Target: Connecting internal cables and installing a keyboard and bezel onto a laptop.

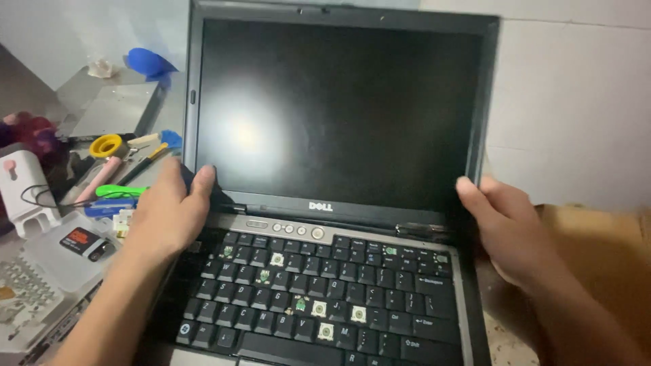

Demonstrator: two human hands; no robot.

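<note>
An open black laptop [339, 203] stands on the worktop [108, 102], close to the pale wall at the far edge. Its lid is raised nearly upright and the screen [339, 108] is dark, with only a soft reflection of light on the left part.

The left hand [173, 210] grasps the lower left corner of the lid, just above the hinge; the thumb lies on the front of the bezel and the other fingers go behind it. The right hand [505, 227] grasps the lower right corner of the lid in the same way, with the thumb on the front edge and the fingers hidden behind. Both forearms come in from the near edge, one on each side of the keyboard [319, 298].

Several keys are missing from the keyboard, and in these places small pale squares show. Above the keys runs a silver strip [288, 229] with round buttons.

On the left part of the worktop many small things lie close together. A yellow ring-shaped roll [106, 146] lies near a green pen-like tool [121, 191] and a pink one [95, 181]. Nearer to the left edge stands a white plastic device [20, 193] with a thin black cable. A clear plastic box [61, 254] lies beside the left forearm. At the far left corner a blue object [148, 64] rests on a flat grey panel [112, 108]. To the right of the laptop a brown surface [603, 251] shows; I cannot tell what it is.
</note>
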